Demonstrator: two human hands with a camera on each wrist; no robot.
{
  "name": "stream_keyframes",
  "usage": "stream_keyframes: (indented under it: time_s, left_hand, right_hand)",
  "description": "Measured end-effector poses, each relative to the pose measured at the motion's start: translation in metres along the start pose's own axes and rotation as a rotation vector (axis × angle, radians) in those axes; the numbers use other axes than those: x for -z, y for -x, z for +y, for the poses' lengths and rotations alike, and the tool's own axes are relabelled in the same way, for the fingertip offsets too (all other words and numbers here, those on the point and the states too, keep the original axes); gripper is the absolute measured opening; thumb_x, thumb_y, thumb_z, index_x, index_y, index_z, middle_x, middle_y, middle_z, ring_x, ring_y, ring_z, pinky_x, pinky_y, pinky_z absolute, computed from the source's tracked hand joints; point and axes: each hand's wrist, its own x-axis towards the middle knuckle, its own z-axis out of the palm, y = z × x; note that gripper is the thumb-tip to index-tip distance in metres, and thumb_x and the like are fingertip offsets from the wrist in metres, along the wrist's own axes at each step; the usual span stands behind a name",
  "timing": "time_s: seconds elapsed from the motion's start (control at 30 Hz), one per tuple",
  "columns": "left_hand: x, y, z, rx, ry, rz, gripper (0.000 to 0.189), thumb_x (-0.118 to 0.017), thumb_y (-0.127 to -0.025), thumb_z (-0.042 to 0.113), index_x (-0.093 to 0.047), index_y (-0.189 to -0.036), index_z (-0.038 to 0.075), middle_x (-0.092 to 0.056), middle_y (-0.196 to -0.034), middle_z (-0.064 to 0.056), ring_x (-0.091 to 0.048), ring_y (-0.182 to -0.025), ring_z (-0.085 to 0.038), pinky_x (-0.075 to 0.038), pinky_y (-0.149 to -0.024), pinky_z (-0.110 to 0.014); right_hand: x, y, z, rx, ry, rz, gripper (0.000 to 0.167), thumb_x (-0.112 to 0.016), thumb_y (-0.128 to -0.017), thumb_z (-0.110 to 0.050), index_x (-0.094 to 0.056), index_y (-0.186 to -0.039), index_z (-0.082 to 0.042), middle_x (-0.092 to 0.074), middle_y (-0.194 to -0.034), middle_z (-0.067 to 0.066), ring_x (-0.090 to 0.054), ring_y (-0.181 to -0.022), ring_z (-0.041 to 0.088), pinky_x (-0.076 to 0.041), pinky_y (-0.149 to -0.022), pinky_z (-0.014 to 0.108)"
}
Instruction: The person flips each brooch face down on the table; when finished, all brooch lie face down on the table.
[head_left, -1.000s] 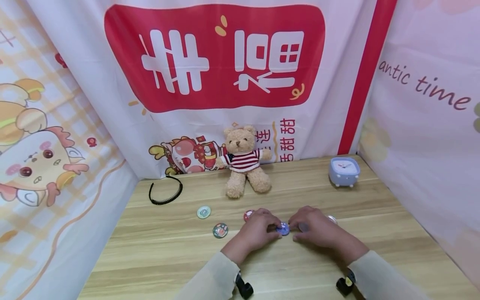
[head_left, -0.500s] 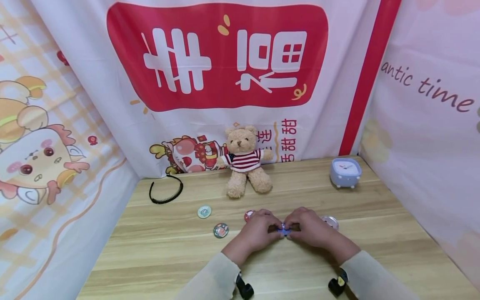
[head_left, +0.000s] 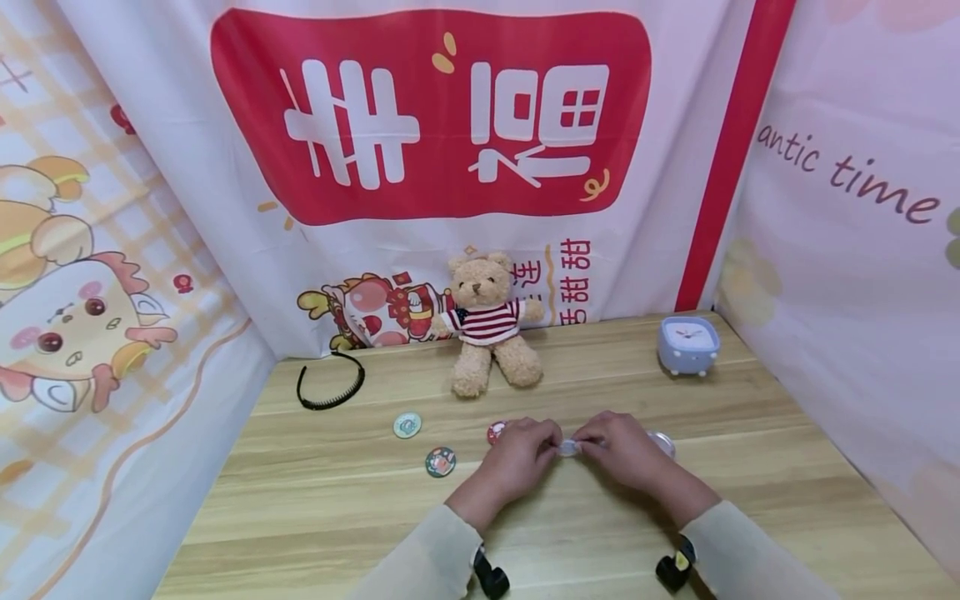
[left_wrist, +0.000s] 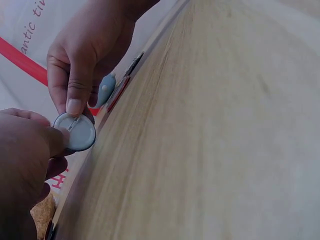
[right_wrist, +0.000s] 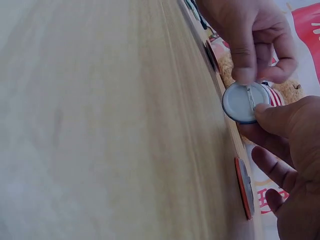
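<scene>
Above the middle of the table (head_left: 300, 525), between the two hands and in front of the teddy bear (head_left: 487, 325), a round badge (head_left: 568, 448) is held up with its pale back showing; the printed face is turned away from both wrist cameras. The left hand (head_left: 519, 454) pinches one edge, and the right hand (head_left: 621, 448) pinches the other, its thumb close by the thin pin (right_wrist: 250, 97) that crosses the back. Thumbs cover both ends of that pin, so whether it is fastened cannot be told. In the head view the badge is small, its rim partly lost behind the fingers. The left hand hides much of a red badge (head_left: 497, 431), and the right hand covers part of a silvery disc (head_left: 663, 444). Farther left, a pale green badge (head_left: 407, 425) and a dark green badge (head_left: 440, 462) lie face up, in full view, though their drawings are too small to read. A black hairband (head_left: 330, 406) lies near the back left, and a blue clock (head_left: 687, 346) stands at the back right, its exact time unclear. Both sleeves (head_left: 431, 558) run out of the head view at the bottom edge.
</scene>
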Motion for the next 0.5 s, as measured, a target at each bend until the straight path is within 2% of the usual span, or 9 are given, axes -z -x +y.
stream_keyframes:
  time_s: [0.13,0.3,0.4,0.5]
  left_hand:
    - [-0.0021,0.0,-0.0013,-0.048,-0.041,-0.013,0.011,-0.081,-0.1,0.021,-0.077,-0.11,0.023,-0.081,-0.109,0.01,-0.07,-0.105,-0.011,-0.053,-0.102,-0.034]
    - [-0.0023,-0.0003,-0.0013,-0.025,-0.045,-0.043,0.018,-0.084,-0.098,0.025,-0.078,-0.115,0.024,-0.08,-0.114,0.01,-0.069,-0.108,-0.012,-0.053,-0.102,-0.034]
    - [-0.002,-0.0006,-0.0011,-0.002,-0.034,-0.065,0.02,-0.084,-0.097,0.027,-0.078,-0.116,0.023,-0.08,-0.115,0.01,-0.067,-0.109,-0.013,-0.052,-0.101,-0.033]
    - [-0.0019,-0.0005,-0.002,0.003,-0.037,-0.08,0.02,-0.085,-0.097,0.028,-0.079,-0.116,0.024,-0.08,-0.114,0.01,-0.067,-0.11,-0.012,-0.051,-0.102,-0.033]
  right_hand:
    - [-0.0012,0.0003,-0.0006,-0.047,-0.039,-0.009,0.019,-0.076,-0.102,-0.012,-0.086,-0.109,-0.026,-0.081,-0.109,-0.01,-0.074,-0.112,0.021,-0.061,-0.101,0.05]
    - [-0.002,-0.0003,-0.0013,-0.106,-0.085,-0.039,0.021,-0.08,-0.099,-0.015,-0.08,-0.112,-0.032,-0.078,-0.106,-0.015,-0.072,-0.106,0.013,-0.06,-0.098,0.046]
    - [-0.0026,-0.0006,-0.0011,-0.099,-0.092,-0.049,0.026,-0.087,-0.093,-0.016,-0.078,-0.108,-0.035,-0.076,-0.106,-0.018,-0.069,-0.105,0.01,-0.059,-0.098,0.045]
    - [-0.0033,-0.0001,-0.0005,-0.045,-0.066,-0.054,0.028,-0.092,-0.087,-0.017,-0.077,-0.102,-0.036,-0.075,-0.109,-0.02,-0.066,-0.108,0.01,-0.054,-0.101,0.045]
